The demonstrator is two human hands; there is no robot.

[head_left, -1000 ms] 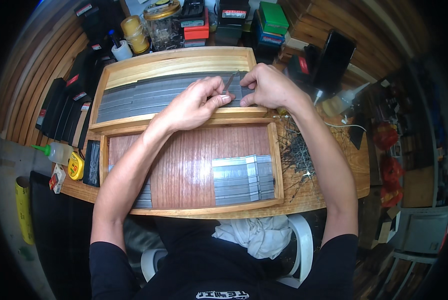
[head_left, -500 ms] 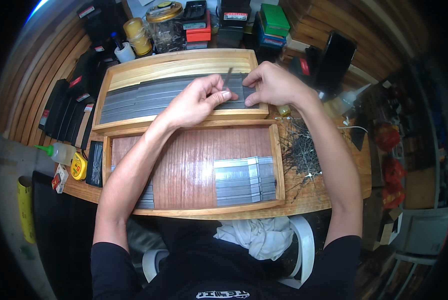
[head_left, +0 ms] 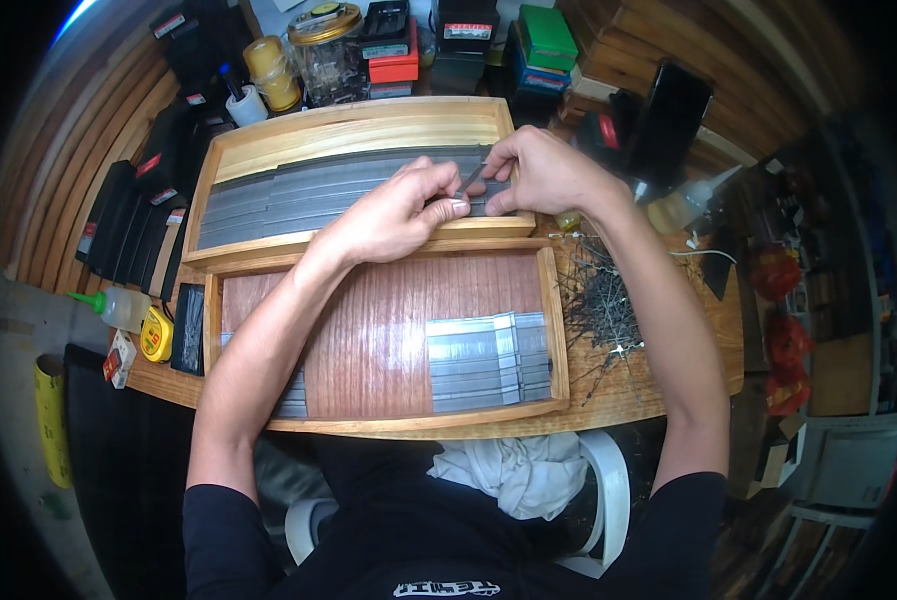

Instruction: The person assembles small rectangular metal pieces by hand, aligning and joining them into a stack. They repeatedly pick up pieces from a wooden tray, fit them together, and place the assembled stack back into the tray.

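My left hand [head_left: 409,207] is closed over the wooden tray at the back, with a thin dark metal strip [head_left: 472,180] pinched between its fingers. The strip slants up toward my right hand [head_left: 549,178]. That hand hovers over the tray's right end, thumb and forefinger apart, their tips at the grey strips there. Rows of long flat grey strips [head_left: 299,200] fill most of the back tray [head_left: 359,112]. My fingers hide part of those rows.
A nearer wooden tray [head_left: 419,418] holds short grey strips [head_left: 464,365] on its right and more at its left, partly under my forearm. Thin dark wires [head_left: 604,300] lie tangled at right. A tape measure [head_left: 156,333], glue bottle [head_left: 124,308] and glass jar [head_left: 327,60] surround the trays.
The thin strip in my left hand has tilted over toward my right hand. The left hand has shifted slightly to the right; my right hand has barely moved.
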